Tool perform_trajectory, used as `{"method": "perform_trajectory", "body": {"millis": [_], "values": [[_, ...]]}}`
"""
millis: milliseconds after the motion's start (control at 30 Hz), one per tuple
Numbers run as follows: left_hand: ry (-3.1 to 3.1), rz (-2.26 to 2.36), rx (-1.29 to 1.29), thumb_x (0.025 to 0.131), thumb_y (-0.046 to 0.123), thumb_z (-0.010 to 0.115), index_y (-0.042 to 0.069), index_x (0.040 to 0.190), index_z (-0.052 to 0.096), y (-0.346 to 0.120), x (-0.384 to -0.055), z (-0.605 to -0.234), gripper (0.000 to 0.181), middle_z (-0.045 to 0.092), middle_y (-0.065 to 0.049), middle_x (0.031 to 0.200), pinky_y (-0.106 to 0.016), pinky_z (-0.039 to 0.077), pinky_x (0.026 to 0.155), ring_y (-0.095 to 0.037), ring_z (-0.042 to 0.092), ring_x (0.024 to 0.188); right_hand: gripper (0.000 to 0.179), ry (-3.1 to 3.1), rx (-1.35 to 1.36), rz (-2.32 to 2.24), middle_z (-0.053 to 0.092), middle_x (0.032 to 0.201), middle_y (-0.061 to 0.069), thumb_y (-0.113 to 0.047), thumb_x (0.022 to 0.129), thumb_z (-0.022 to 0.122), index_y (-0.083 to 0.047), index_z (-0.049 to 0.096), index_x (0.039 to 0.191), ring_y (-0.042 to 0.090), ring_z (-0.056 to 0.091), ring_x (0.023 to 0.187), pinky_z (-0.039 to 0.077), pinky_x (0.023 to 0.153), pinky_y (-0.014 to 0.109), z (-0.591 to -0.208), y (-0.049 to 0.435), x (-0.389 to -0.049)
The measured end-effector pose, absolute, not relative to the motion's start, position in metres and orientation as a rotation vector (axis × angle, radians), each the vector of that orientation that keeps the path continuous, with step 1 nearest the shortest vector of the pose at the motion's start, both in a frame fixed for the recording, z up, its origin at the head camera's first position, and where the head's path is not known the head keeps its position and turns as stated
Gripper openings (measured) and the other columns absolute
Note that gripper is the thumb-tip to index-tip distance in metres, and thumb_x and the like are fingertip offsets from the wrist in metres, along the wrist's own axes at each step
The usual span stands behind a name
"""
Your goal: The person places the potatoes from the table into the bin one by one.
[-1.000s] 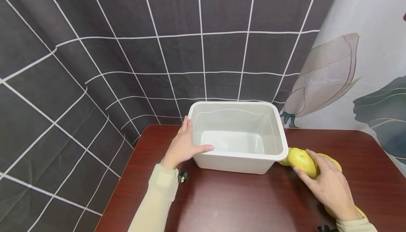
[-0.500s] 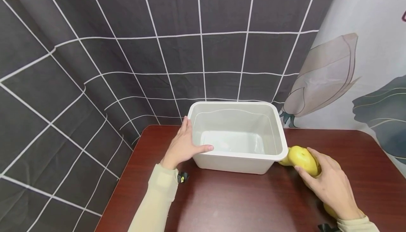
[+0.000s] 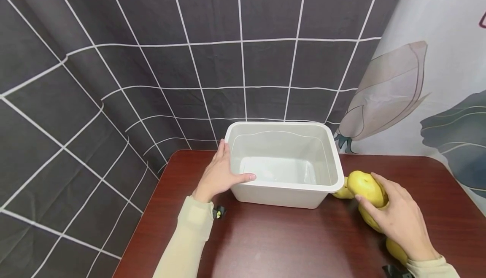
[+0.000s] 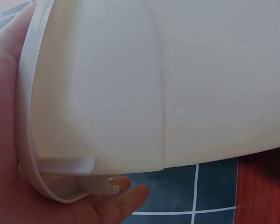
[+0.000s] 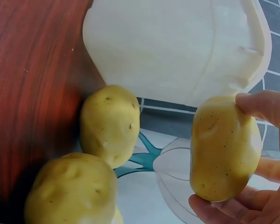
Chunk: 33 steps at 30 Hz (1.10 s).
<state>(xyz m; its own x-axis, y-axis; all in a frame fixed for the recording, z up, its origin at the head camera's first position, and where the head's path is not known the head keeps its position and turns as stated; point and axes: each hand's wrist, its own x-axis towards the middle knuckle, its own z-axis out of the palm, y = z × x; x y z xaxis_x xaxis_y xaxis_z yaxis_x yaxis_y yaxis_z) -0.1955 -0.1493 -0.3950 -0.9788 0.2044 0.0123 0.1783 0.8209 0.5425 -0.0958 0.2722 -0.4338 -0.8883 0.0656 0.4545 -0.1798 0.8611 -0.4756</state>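
A pale plastic bin (image 3: pixel 277 195) stands on the table, tilted toward my view, with nothing inside. My left hand (image 3: pixel 218 176) rests on its near left corner, thumb straight along the front rim and fingers extended along the left side. In my right hand (image 3: pixel 402 219) is a yellow potato (image 3: pixel 365 187), pinched between thumb and fingertips. The right wrist view shows this held potato (image 5: pixel 224 149) raised clear of two others. One potato (image 3: pixel 343 191) lies beside the bin's right end; another (image 3: pixel 368 219) sits below the held one.
A further potato (image 3: pixel 396 250) lies near my right wrist, partly hidden. The reddish-brown wooden table (image 3: pixel 281 244) backs onto a dark curtain (image 3: pixel 265 63) with white grid lines. A pale patterned curtain (image 3: pixel 448 71) hangs at the right.
My right hand has raised the potato slightly, uncovering another potato beneath it and more of the one by the wrist. The left hand and the bin have stayed put.
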Motion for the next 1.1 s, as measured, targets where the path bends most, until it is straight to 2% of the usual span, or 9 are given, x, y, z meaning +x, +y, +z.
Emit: {"method": "perform_trajectory", "body": {"millis": [700, 1100], "values": [[2.959, 0.886, 0.315, 0.069, 0.08, 0.071, 0.001, 0.16, 0.008, -0.149, -0.196, -0.396, 0.136, -0.008, -0.008, 0.168, -0.049, 0.022, 0.119, -0.029, 0.005, 0.154, 0.072, -2.545, 0.084, 0.742, 0.059, 0.125, 0.03, -0.033, 0.083, 0.081, -0.005, 0.054, 0.143, 0.047, 0.05, 0.11, 0.036, 0.081, 0.063, -0.422, 0.271, -0.1], [2.958, 0.899, 0.319, 0.068, 0.081, 0.07, 0.0, 0.16, 0.009, -0.15, -0.195, -0.398, 0.137, -0.007, -0.009, 0.168, -0.05, 0.022, 0.119, -0.03, 0.005, 0.154, 0.068, -2.515, 0.08, 0.74, 0.06, 0.124, 0.026, -0.032, 0.083, 0.081, -0.006, 0.056, 0.141, 0.043, 0.051, 0.112, 0.036, 0.082, 0.058, -0.411, 0.268, -0.105]]}}
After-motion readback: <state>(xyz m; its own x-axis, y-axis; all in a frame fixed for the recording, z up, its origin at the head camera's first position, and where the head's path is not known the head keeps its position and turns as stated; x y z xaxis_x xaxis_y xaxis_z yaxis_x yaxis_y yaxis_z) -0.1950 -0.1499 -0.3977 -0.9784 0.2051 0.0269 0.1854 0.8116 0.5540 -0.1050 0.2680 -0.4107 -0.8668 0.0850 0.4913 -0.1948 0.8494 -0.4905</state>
